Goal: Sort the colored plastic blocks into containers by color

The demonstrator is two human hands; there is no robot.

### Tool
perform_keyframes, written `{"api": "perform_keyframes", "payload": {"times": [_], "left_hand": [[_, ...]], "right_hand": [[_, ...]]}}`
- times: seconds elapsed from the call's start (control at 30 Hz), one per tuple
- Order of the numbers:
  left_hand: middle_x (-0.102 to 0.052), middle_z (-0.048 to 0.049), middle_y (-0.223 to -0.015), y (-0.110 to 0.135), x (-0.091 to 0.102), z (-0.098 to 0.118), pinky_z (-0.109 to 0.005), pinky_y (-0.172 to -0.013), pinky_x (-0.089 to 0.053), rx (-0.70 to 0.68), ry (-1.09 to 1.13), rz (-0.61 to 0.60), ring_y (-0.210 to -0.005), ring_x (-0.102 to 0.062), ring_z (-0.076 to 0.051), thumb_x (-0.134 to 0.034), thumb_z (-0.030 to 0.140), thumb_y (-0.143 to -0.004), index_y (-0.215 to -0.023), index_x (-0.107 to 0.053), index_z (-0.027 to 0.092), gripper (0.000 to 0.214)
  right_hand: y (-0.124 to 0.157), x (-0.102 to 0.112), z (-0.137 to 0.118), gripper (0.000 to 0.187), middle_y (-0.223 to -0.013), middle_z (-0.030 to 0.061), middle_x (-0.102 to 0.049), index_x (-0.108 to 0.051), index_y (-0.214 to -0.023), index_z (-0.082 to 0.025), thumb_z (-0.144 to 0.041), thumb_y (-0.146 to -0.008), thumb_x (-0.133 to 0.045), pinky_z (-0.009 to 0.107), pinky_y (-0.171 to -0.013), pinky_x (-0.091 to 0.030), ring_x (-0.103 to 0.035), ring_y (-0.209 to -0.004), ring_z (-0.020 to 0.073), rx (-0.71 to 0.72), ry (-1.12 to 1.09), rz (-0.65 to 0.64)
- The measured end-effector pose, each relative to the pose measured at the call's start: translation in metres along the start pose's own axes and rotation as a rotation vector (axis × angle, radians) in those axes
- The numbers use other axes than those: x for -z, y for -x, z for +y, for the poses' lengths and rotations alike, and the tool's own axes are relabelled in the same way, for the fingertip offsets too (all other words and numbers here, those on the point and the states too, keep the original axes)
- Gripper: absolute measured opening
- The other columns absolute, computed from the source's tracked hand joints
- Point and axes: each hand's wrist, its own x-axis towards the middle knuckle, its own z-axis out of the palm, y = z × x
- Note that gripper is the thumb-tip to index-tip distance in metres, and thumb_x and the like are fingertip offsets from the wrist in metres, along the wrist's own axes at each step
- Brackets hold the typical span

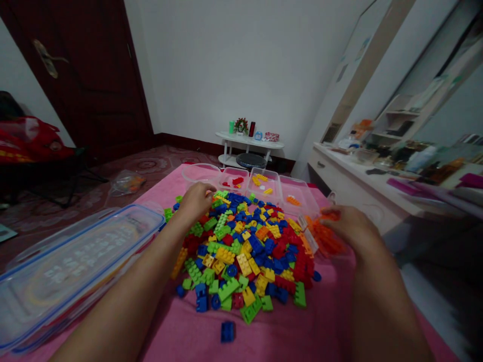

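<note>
A heap of toy bricks (245, 251) in red, blue, green, yellow and orange lies on a pink cloth (302, 332). My left hand (196, 200) reaches into the far left of the heap, fingers curled down among green bricks. My right hand (349, 226) is at the heap's right side, fingers closed on an orange brick (330, 216) over a clear container of orange bricks (326, 240). Behind the heap stand clear tubs: one with red bricks (236, 179), one with yellow bricks (262, 182), one with an orange brick (293, 200).
A clear lid with a blue rim (71, 266) lies at the left. A lone blue brick (227, 332) sits near the front. A white round table (249, 143), a dark door (86, 70), a red seat (30, 143) and a white desk (362, 186) surround the cloth.
</note>
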Motion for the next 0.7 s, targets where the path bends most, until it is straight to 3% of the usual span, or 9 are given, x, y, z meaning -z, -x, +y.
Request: {"api": "perform_keyframes", "payload": {"times": [0.1,0.23,0.43,0.5,0.6,0.7], "left_hand": [[-0.063,-0.0122,-0.123,-0.002,-0.009,-0.017,-0.032,-0.102,-0.040,0.050,-0.101,-0.050,-0.118,-0.055,-0.024,-0.043,0.014,-0.083,-0.118,-0.066,0.015,0.042],[-0.056,-0.0115,-0.133,-0.001,-0.021,-0.034,-0.029,-0.101,-0.040,0.124,-0.188,-0.159,-0.120,-0.055,-0.024,-0.047,0.007,-0.074,-0.128,-0.060,0.020,0.057],[-0.065,-0.0089,-0.122,0.000,-0.025,-0.039,-0.027,-0.096,-0.043,0.056,-0.193,-0.245,-0.115,-0.059,-0.024,-0.049,0.008,-0.073,-0.123,-0.063,0.024,0.055],[-0.067,-0.0097,-0.120,0.000,-0.024,-0.038,-0.030,-0.095,-0.044,0.074,-0.183,-0.233,-0.113,-0.060,-0.026,-0.049,0.010,-0.074,-0.119,-0.066,0.023,0.050],[-0.060,-0.0115,-0.129,0.000,-0.024,-0.034,-0.035,-0.099,-0.043,0.098,-0.188,-0.114,-0.118,-0.056,-0.027,-0.045,0.009,-0.076,-0.125,-0.062,0.020,0.053],[-0.052,-0.0089,-0.139,0.001,-0.028,-0.027,-0.033,-0.103,-0.039,0.005,-0.181,-0.113,-0.125,-0.050,-0.025,-0.047,0.007,-0.074,-0.131,-0.057,0.023,0.060]], "right_hand": [[-0.001,-0.003,0.003,0.037,-0.100,0.0145,-0.071,-0.074,-0.103,-0.025,-0.036,-0.068,-0.071,0.043,-0.070,-0.050,-0.067,-0.087,0.0347,-0.043,0.071,0.004],[0.003,-0.011,-0.023,0.032,-0.098,0.0098,-0.072,-0.074,-0.099,-0.024,-0.035,-0.070,-0.068,0.037,-0.071,-0.050,-0.067,-0.087,0.0283,0.117,-0.060,0.041],[0.008,-0.020,-0.050,0.027,-0.100,0.0091,-0.073,-0.074,-0.097,-0.022,-0.034,-0.074,-0.065,0.037,-0.080,-0.050,-0.068,-0.091,0.0262,0.188,-0.235,-0.056],[0.009,-0.020,-0.053,0.027,-0.100,0.0097,-0.073,-0.074,-0.097,-0.021,-0.033,-0.075,-0.065,0.037,-0.080,-0.050,-0.068,-0.091,0.0265,0.184,-0.231,-0.047],[0.010,-0.019,-0.057,0.027,-0.098,0.0103,-0.074,-0.074,-0.096,-0.020,-0.033,-0.076,-0.064,0.036,-0.080,-0.050,-0.068,-0.090,0.0258,0.194,-0.248,-0.050],[0.013,-0.019,-0.064,0.024,-0.096,0.0093,-0.074,-0.074,-0.094,-0.020,-0.032,-0.076,-0.064,0.035,-0.078,-0.051,-0.069,-0.088,0.0254,0.206,-0.269,-0.058]]}}
